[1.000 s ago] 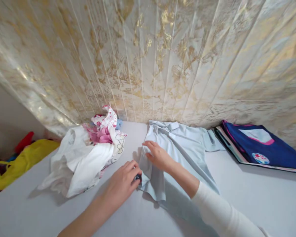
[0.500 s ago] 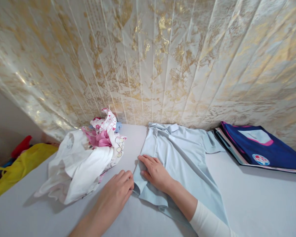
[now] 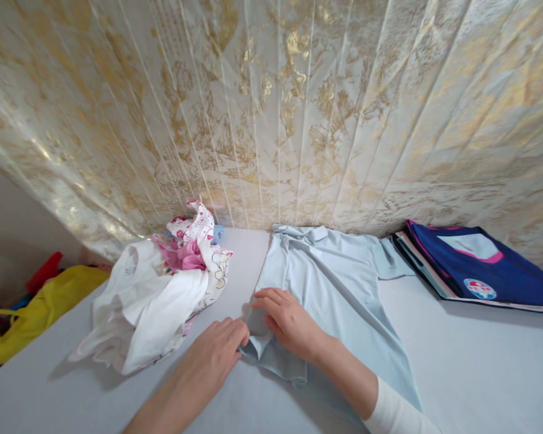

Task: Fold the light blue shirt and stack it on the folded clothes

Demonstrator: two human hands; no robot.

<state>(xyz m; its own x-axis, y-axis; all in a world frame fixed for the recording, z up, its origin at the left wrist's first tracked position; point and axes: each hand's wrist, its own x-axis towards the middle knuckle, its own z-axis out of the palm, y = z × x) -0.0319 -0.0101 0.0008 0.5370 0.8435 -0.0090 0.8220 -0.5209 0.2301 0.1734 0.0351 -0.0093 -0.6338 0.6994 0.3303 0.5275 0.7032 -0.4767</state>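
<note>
A light blue-grey short-sleeved shirt [image 3: 344, 301] lies spread on the white surface, its left side folded inward in a strip. At the shirt's lower left corner, my left hand [image 3: 219, 349] is closed on the hem in a pinch, and the cloth bunches beside its fingertips. My right hand [image 3: 289, 322] is over the folded left edge, palm down, fingers stretched out and lightly bent. Its fingertips are at the edge, and the thumb is partly under the hand. The shirt's lower part passes behind my right forearm.
To the left is a loose heap of white and pink clothes [image 3: 163, 301]. A folded stack with a navy garment [image 3: 516, 265] on top lies at the right. Behind hangs a gold-patterned curtain [image 3: 289, 120]. A yellow bag [image 3: 49, 307] sits beyond the left edge.
My right hand has shifted slightly right and down, its fingers now more bent. My left hand stays at the hem corner, a little lower. The view has moved slightly.
</note>
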